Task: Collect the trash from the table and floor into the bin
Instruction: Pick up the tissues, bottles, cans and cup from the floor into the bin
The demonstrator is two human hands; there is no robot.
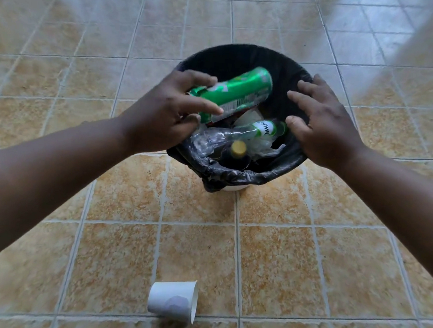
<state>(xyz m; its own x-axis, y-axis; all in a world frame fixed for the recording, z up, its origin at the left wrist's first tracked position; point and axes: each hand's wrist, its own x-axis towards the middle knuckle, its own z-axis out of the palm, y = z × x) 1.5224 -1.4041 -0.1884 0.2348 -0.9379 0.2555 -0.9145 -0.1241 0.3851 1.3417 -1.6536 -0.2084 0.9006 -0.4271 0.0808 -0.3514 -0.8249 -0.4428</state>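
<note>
Green can (235, 95) gripped by left hand (159, 115) over bin (237, 176); right hand (322, 125) spread open, empty, above bin rim. Paper cup (172, 301) toppled on floor, near side of bin.

The bin (235, 175) stands on the floor (280, 259), ahead of the person. Inside it lie bottles (254, 130). A can (239, 93) is over its left half (at the left hand (162, 115)); the right hand (324, 131) is over its right rim. A cup (173, 301) lies on its side nearer the person.
</note>
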